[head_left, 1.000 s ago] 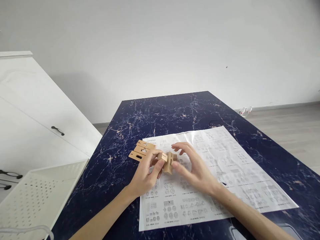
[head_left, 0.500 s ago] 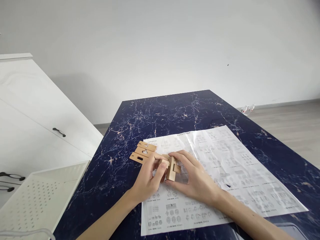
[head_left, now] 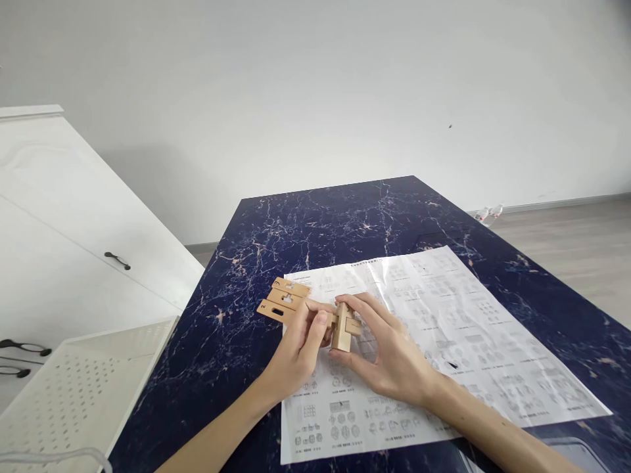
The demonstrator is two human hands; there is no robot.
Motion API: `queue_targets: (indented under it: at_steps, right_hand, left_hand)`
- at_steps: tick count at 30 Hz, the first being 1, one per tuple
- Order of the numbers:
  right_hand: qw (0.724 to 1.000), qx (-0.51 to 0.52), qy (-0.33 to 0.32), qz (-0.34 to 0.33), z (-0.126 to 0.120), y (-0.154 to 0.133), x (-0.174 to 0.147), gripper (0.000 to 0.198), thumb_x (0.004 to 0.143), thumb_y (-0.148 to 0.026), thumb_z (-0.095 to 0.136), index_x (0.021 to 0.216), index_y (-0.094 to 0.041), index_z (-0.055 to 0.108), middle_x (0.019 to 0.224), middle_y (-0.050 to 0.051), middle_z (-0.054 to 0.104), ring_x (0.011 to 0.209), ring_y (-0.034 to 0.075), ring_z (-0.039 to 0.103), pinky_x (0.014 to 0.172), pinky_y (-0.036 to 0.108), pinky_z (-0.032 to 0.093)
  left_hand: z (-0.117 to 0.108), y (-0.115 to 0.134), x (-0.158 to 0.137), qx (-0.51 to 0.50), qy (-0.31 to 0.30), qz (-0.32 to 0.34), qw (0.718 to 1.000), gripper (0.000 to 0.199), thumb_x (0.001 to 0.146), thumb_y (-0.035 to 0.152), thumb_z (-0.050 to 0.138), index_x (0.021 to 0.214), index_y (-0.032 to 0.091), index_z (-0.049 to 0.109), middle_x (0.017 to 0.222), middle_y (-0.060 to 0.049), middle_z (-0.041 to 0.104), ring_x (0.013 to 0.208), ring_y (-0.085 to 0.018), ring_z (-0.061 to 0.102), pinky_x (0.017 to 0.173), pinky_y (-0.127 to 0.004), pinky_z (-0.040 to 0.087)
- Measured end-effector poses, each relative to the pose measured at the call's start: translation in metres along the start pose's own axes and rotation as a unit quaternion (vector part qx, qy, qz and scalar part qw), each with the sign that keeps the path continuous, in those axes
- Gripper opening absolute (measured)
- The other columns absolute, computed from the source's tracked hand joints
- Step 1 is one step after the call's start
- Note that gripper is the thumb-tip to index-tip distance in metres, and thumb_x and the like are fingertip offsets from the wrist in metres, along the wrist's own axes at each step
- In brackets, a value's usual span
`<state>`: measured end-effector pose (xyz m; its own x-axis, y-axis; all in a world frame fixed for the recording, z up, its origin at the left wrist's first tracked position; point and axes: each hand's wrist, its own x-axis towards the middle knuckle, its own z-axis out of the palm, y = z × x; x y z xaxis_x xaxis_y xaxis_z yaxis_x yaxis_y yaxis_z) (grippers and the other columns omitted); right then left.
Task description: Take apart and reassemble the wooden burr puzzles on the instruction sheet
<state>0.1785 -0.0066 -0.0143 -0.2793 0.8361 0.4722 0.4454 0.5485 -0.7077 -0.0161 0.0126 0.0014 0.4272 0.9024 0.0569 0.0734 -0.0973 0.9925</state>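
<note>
Between my hands is a wooden interlocking puzzle (head_left: pixel 342 335) made of crossed notched blocks, held just over a printed sheet (head_left: pixel 419 315). My left hand (head_left: pixel 300 345) pinches one block on its left side between thumb and fingers, which partly hide it. My right hand (head_left: pixel 389 341) spans the upright block, fingers at its far end and thumb at its near end. A short block pokes out of that block's notch on the right. Just past my left fingers lie flat numbered wooden plates (head_left: pixel 283 299) with cut-out slots, overlapping the sheet's left corner.
A dark blue marbled table (head_left: pixel 315 223) bears the creased sheet of small diagrams. At the near right edge lies a flat, shiny-edged object (head_left: pixel 566 453), partly under my forearm. A white perforated shelf (head_left: pixel 73 387) and a white cabinet (head_left: pixel 89 217) stand to the left.
The puzzle has turned slightly in my hands, and its upright block now faces me more. My left thumb and fingers have shifted a little on their block.
</note>
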Motion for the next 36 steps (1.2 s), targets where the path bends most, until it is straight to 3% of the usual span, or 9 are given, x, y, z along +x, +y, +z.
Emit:
queue_targets:
  at_steps: [9, 15, 25, 36]
  right_hand:
    - [1.000, 0.025, -0.004, 0.014, -0.002, 0.000, -0.001, 0.058, 0.097, -0.038, 0.071, 0.148, -0.028, 0.045, 0.139, 0.015, 0.061, 0.125, 0.036, 0.064, 0.102, 0.054, 0.059]
    - [0.998, 0.066, 0.011, 0.020, -0.002, -0.002, 0.001, 0.056, 0.096, -0.041, 0.074, 0.145, -0.030, 0.049, 0.140, 0.012, 0.062, 0.127, 0.034, 0.064, 0.104, 0.051, 0.059]
    - [0.985, 0.168, -0.015, 0.035, -0.004, -0.003, 0.002, 0.058, 0.098, -0.048, 0.071, 0.150, -0.034, 0.048, 0.147, 0.010, 0.062, 0.136, 0.034, 0.061, 0.112, 0.055, 0.053]
    - [0.993, 0.109, -0.006, 0.035, -0.004, -0.003, 0.003, 0.057, 0.094, -0.038, 0.078, 0.145, -0.035, 0.051, 0.144, 0.008, 0.063, 0.134, 0.032, 0.061, 0.111, 0.052, 0.054]
  left_hand:
    - [-0.002, -0.002, 0.001, -0.084, -0.031, -0.076, 0.993, 0.039, 0.104, 0.061, 0.053, 0.106, 0.022, 0.057, 0.094, -0.002, 0.059, 0.086, -0.018, 0.059, 0.078, -0.030, 0.051]
    - [-0.005, -0.011, 0.003, -0.137, -0.040, -0.081, 0.986, 0.039, 0.103, 0.061, 0.058, 0.102, 0.022, 0.058, 0.086, 0.001, 0.054, 0.076, -0.014, 0.053, 0.075, -0.028, 0.049]
    - [-0.004, -0.005, 0.005, -0.212, -0.066, -0.140, 0.965, 0.045, 0.092, 0.062, 0.073, 0.112, 0.022, 0.064, 0.090, -0.001, 0.056, 0.077, -0.015, 0.055, 0.073, -0.029, 0.050]
    - [-0.005, -0.003, 0.005, -0.110, -0.052, -0.065, 0.990, 0.039, 0.103, 0.058, 0.059, 0.116, 0.021, 0.056, 0.094, -0.001, 0.063, 0.080, -0.015, 0.059, 0.079, -0.031, 0.051]
